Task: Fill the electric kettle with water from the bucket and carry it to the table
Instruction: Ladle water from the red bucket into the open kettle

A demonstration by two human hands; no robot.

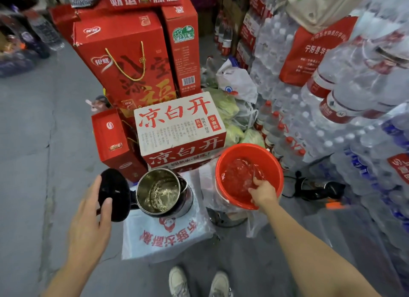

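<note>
Left hand [93, 217] is hovering spread and empty beside the open-lidded kettle [162, 191], keeping its mouth clear, while right hand [262, 191] is dipping into the red bucket [273, 164], fingers curled around something I cannot make out.

Dim, even indoor light, soft shadows, bowed wide-angle edges, perhaps motion-blurred corners

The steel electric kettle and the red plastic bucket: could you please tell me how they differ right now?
The shiny steel electric kettle looks nearly dry inside, with pale scale on its bottom; the red plastic bucket holds rippling water. The kettle is narrower, the bucket wider. The left hand is open beside the kettle's raised black lid; the right hand dips inside the bucket. Both stand upright with open tops.
</note>
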